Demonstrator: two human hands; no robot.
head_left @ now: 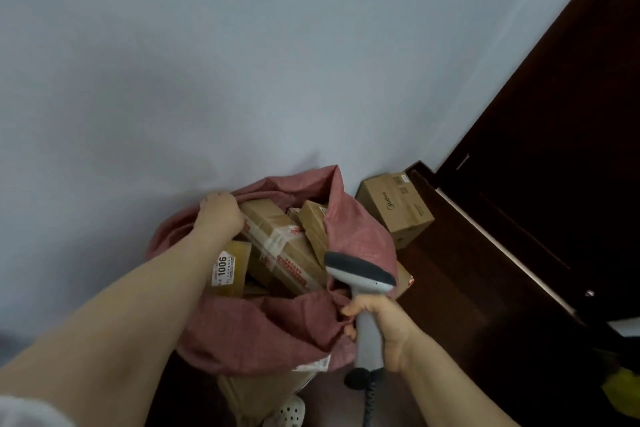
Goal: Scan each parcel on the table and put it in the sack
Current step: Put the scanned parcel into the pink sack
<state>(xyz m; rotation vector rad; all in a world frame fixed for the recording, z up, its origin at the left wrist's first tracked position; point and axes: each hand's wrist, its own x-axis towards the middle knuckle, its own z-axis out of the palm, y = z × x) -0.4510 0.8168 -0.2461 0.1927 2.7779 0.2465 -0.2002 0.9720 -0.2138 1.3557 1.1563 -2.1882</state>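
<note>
Pink cloth sack (263,333) of taped cardboard parcels (287,246), a printed brown box (398,208) just beside; right hand (384,326) grips grey scanner (360,274); left hand (221,211) reaches inside, its grip hidden

You are looking at a pale wall (242,62) filling most of the view; a brown cardboard box (398,208) with printed lettering on its side is sitting on the dark floor (467,288) against that wall; near it a dark wooden door (554,114) is running up the right side; a white perforated clog (289,412) is showing at the bottom edge; something yellow (623,388), too blurred to identify, is peeking in at the lower right.
</note>
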